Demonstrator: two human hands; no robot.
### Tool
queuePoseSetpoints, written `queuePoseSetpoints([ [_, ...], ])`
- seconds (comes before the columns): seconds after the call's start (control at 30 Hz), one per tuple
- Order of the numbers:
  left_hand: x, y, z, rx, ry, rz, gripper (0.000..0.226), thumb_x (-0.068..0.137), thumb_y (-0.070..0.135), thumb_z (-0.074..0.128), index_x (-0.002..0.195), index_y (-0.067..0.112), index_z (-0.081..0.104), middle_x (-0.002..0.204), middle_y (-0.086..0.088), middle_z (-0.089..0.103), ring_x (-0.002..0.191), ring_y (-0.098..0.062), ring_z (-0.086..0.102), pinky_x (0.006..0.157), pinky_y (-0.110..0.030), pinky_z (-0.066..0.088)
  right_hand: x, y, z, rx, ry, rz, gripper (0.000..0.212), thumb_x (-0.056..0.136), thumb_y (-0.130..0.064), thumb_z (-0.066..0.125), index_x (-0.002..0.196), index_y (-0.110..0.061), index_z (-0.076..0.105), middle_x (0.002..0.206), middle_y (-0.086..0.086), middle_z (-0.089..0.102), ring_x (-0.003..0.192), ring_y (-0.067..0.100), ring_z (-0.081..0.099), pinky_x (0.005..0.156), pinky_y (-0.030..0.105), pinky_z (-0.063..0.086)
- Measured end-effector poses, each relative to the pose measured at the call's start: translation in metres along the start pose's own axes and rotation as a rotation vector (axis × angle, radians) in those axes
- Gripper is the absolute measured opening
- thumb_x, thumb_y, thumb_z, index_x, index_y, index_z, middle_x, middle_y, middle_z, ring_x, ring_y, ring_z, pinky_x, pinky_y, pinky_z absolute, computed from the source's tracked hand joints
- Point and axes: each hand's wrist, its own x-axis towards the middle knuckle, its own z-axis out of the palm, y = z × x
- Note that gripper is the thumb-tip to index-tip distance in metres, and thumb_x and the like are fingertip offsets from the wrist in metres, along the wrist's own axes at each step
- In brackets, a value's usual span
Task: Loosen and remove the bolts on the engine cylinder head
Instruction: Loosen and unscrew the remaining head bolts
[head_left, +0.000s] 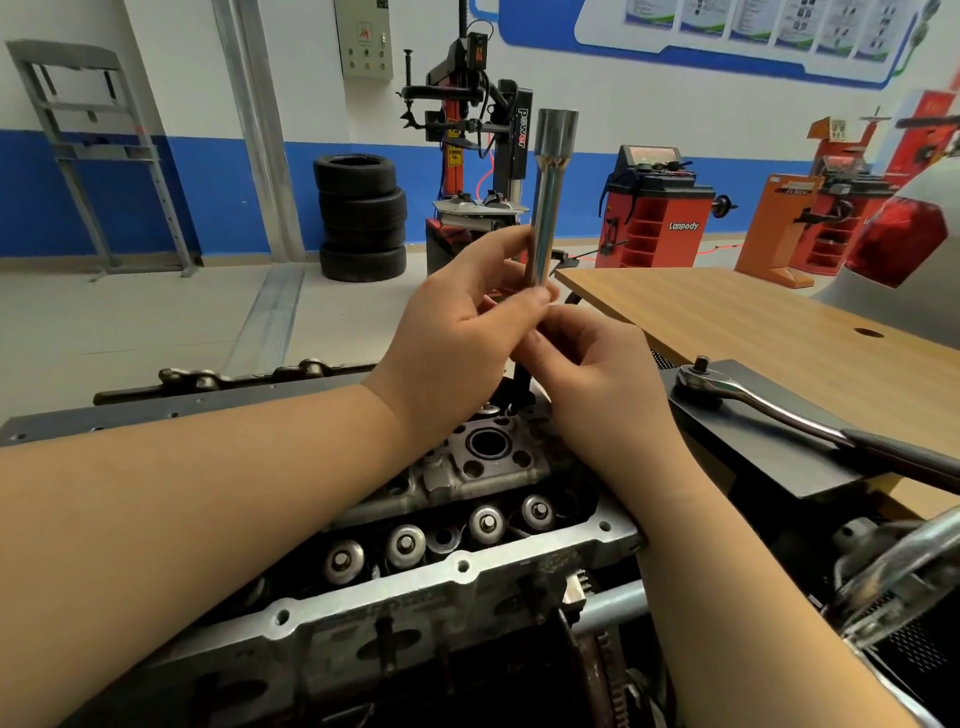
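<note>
While both hands pinch the socket (546, 208) upright at frame centre, left hand (462, 332) around its shaft and right hand (587, 364) at its base, the head (467, 519) lies below; a slip could drop it among the valve springs (405, 545). Ratchet (779, 410) rests right.

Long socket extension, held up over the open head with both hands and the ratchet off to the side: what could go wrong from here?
1. The long socket extension is pinched only at its lower end by the left hand and right hand; if it slips, it may drop onto the cylinder head and its exposed valve springs.
2. The ratchet lies on a tilted dark plate and might slide off.
</note>
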Motion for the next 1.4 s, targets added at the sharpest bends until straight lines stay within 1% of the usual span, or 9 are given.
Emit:
queuePoseSetpoints([
  [0.1, -0.0007, 0.0009, 0.0, 0.0, 0.013, -0.012, 0.043, 0.102, 0.013, 0.061, 0.145, 0.019, 0.059, 0.107, 0.0, 0.076, 0.107, -0.017, 0.073, 0.099, -0.04, 0.06, 0.0008, -0.001, 0.0006, 0.062, -0.018, 0.029, 0.017, 0.103, -0.019, 0.064, 0.106, -0.008, 0.078, 0.094, 0.013, 0.078, 0.095, 0.036, 0.072, 0.089, 0.059, 0.056],
  [0.23, -0.0001, 0.0018, 0.0004, 0.147, 0.038, 0.076, 0.043, 0.097, 0.016, 0.076, 0.138, 0.019, 0.062, 0.104, -0.001, 0.076, 0.097, -0.017, 0.072, 0.085, -0.029, 0.057, 0.0018, 0.001, 0.0018, 0.035, 0.059, 0.035, 0.009, 0.091, -0.022, 0.078, 0.1, -0.019, 0.075, 0.087, -0.004, 0.077, 0.082, 0.013, 0.074, 0.074, 0.036, 0.06],
  [0.5, -0.001, -0.0028, 0.0, -0.034, 0.006, -0.011, 0.036, 0.103, 0.017, 0.059, 0.139, 0.016, 0.063, 0.11, -0.005, 0.077, 0.11, -0.02, 0.074, 0.099, -0.044, 0.061, 0.0003, -0.0007, 0.0003, 0.06, -0.003, 0.012, 0.014, 0.103, -0.018, 0.067, 0.102, -0.01, 0.078, 0.089, 0.006, 0.078, 0.087, 0.029, 0.073, 0.083, 0.05, 0.059],
  [0.57, -0.0003, -0.0023, 0.0006, 0.038, 0.019, 0.015, 0.034, 0.105, 0.013, 0.062, 0.138, 0.013, 0.063, 0.112, -0.003, 0.077, 0.11, -0.017, 0.074, 0.097, -0.041, 0.061, 0.0016, -0.0011, 0.0014, 0.074, 0.0, 0.023, 0.013, 0.1, -0.019, 0.068, 0.098, -0.011, 0.078, 0.085, 0.007, 0.077, 0.083, 0.033, 0.071, 0.075, 0.047, 0.06],
  [0.7, 0.0005, -0.0011, 0.0008, 0.156, 0.069, 0.098, 0.029, 0.096, 0.023, 0.079, 0.122, 0.017, 0.066, 0.101, 0.002, 0.076, 0.093, -0.013, 0.072, 0.08, -0.023, 0.055, 0.0012, 0.0018, 0.0012, 0.037, 0.101, 0.033, 0.014, 0.087, -0.026, 0.083, 0.094, -0.018, 0.073, 0.084, -0.002, 0.076, 0.079, 0.015, 0.073, 0.071, 0.032, 0.059],
  [0.87, -0.0001, -0.0016, -0.0003, -0.002, 0.029, 0.032, 0.026, 0.102, 0.024, 0.064, 0.127, 0.019, 0.068, 0.105, -0.003, 0.076, 0.097, -0.017, 0.073, 0.088, -0.034, 0.061, 0.0003, 0.0025, 0.0013, 0.032, 0.047, -0.001, 0.007, 0.098, -0.022, 0.075, 0.093, -0.017, 0.076, 0.078, -0.007, 0.075, 0.07, 0.004, 0.067, 0.064, 0.019, 0.05],
  [1.0, -0.0012, -0.0009, -0.0003, 0.002, 0.002, 0.017, 0.028, 0.105, 0.014, 0.058, 0.131, 0.02, 0.064, 0.109, -0.003, 0.077, 0.108, -0.017, 0.074, 0.095, -0.036, 0.062, 0.0017, -0.0001, 0.0012, 0.039, 0.017, 0.01, 0.011, 0.1, -0.022, 0.07, 0.1, -0.016, 0.079, 0.088, -0.001, 0.078, 0.084, 0.018, 0.074, 0.075, 0.036, 0.059],
  [1.2, -0.0005, 0.0005, 0.002, 0.236, 0.07, 0.127, 0.03, 0.097, 0.025, 0.076, 0.124, 0.017, 0.065, 0.102, 0.003, 0.074, 0.098, -0.013, 0.069, 0.083, -0.021, 0.053, 0.0024, 0.0029, 0.0017, 0.025, 0.106, 0.025, 0.012, 0.089, -0.022, 0.081, 0.094, -0.015, 0.074, 0.082, -0.002, 0.076, 0.077, 0.015, 0.071, 0.069, 0.033, 0.057],
  [1.4, -0.0035, 0.0029, 0.0012, 0.024, 0.018, 0.02, 0.025, 0.103, 0.025, 0.057, 0.126, 0.03, 0.062, 0.107, 0.003, 0.076, 0.109, -0.014, 0.072, 0.1, -0.041, 0.06, 0.0017, -0.0005, 0.0012, 0.027, -0.024, -0.011, 0.014, 0.103, -0.02, 0.066, 0.099, -0.013, 0.078, 0.077, -0.013, 0.072, 0.072, 0.005, 0.063, 0.068, 0.028, 0.047],
])
